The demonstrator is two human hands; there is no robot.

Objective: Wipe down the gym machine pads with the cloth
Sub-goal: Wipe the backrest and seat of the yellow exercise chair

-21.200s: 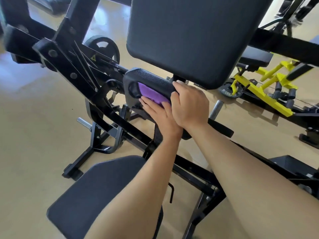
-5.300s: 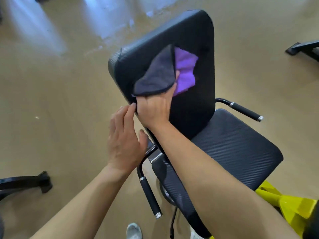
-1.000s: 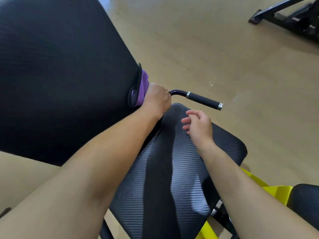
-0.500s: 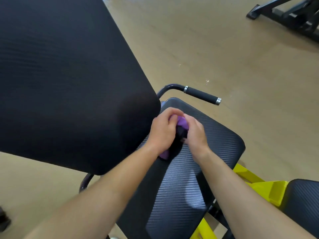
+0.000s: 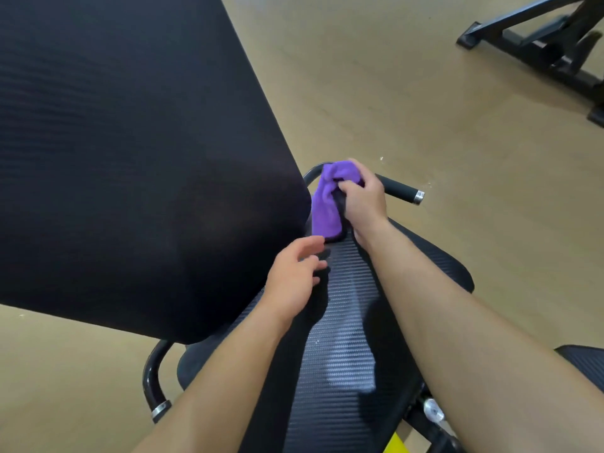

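A large black back pad fills the upper left of the head view. Below it lies the black ribbed seat pad. The purple and dark grey cloth hangs bunched at the seat pad's far end, next to the back pad's lower corner. My right hand grips the cloth from the right. My left hand hovers just below the cloth over the seat pad, fingers loosely spread, holding nothing.
A black handle with a chrome end cap sticks out to the right behind my right hand. Another curved handle sits at the seat's left. A black machine frame stands on the tan floor at the upper right.
Both hands held the cloth together half a second ago. Now my right hand has it alone and has carried it up toward the handle, while my left hand has let go and dropped back.
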